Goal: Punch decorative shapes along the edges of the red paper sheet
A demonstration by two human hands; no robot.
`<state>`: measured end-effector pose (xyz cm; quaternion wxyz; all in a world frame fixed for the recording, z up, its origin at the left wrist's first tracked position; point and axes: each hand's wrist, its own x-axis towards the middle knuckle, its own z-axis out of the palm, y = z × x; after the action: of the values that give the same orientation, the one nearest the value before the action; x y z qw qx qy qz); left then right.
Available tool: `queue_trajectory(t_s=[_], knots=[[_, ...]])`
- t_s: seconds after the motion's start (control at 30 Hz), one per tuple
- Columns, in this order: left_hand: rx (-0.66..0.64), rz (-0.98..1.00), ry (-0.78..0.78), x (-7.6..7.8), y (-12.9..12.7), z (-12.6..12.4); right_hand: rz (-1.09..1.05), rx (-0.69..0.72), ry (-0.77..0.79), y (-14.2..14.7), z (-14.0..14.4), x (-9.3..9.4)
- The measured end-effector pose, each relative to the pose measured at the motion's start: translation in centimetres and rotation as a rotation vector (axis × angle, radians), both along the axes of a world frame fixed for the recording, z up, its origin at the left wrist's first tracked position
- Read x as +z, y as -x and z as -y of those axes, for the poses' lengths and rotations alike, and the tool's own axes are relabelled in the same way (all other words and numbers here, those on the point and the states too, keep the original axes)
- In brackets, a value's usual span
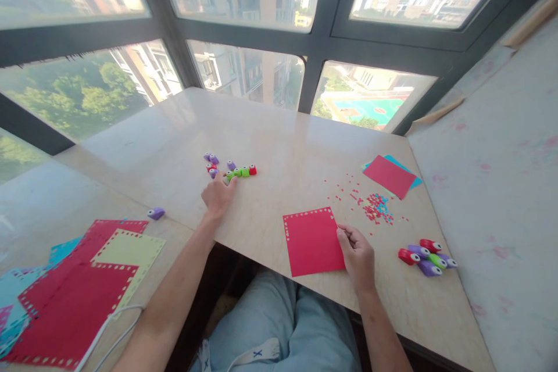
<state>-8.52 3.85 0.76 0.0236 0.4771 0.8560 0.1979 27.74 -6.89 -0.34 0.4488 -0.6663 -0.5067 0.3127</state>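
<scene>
Left hand [219, 193] reaches, fingers loosely open, at the far green punch [230, 175]; right hand [357, 253] pins the red card [313, 241] on the bench [279, 145]; picking up a punch seems next

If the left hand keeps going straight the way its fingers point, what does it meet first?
The left hand points up and right toward the cluster of small punches. Its fingers would most likely meet the green punch first, which lies right at the fingertips; whether they already touch it is unclear.
</scene>
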Motion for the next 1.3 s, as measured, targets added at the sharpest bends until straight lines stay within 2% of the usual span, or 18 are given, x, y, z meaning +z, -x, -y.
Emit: queue_trajectory(t_s=[0.23, 0.4, 0.53, 1.17, 1.3], knots=[[-0.05, 0.025, -0.008, 0.2, -0.6, 0.6, -0.032, -0.016, -0.005, 0.2, 0.0, 0.1], [-0.135, -0.09, -0.065, -0.1, -1.3, 1.1, -0.024, -0.033, -0.013, 0.2, -0.1, 0.2], [-0.147, -0.118, -0.081, -0.2, -1.5, 1.2, -0.028, -0.033, -0.007, 0.2, 0.0, 0.1], [-0.281, 0.041, -0.134, -0.6, -0.9, 1.0, 0.011, -0.041, -0.001, 0.3, -0.1, 0.3], [-0.342, 0.067, -0.149, -0.9, -1.0, 1.2, 0.019, -0.045, 0.026, 0.2, -0.3, 0.1]])
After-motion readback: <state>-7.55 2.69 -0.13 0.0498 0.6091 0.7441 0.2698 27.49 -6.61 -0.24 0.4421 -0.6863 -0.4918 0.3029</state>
